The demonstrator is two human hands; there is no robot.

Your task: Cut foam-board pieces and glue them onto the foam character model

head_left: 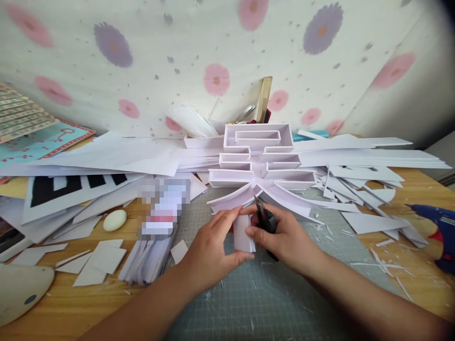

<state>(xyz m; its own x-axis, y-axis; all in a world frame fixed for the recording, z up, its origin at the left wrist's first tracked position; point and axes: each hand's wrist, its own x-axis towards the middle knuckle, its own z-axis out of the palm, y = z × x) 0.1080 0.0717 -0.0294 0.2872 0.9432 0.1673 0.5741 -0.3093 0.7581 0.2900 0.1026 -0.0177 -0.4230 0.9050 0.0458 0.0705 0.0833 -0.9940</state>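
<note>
Between the thumb and fingers of my left hand (213,244) is a small white foam board piece (243,233), held upright over the cutting mat (220,308). My right hand (284,232) is wrapped round a black utility knife (266,219), its blade pointing up and away from me. The right thumb and fingertips also touch the piece's right edge. Just beyond my hands stands a white foam board structure (259,166) of open trough-like compartments, with two curved sections (289,201) at its near end.
A blue glue gun (435,227) lies at the right edge. White offcuts (373,222) and long strips are strewn right, with large sheets (117,154) stacked left. An egg-shaped white object (114,220) and a partly blurred stack (149,255) lie left of my hands.
</note>
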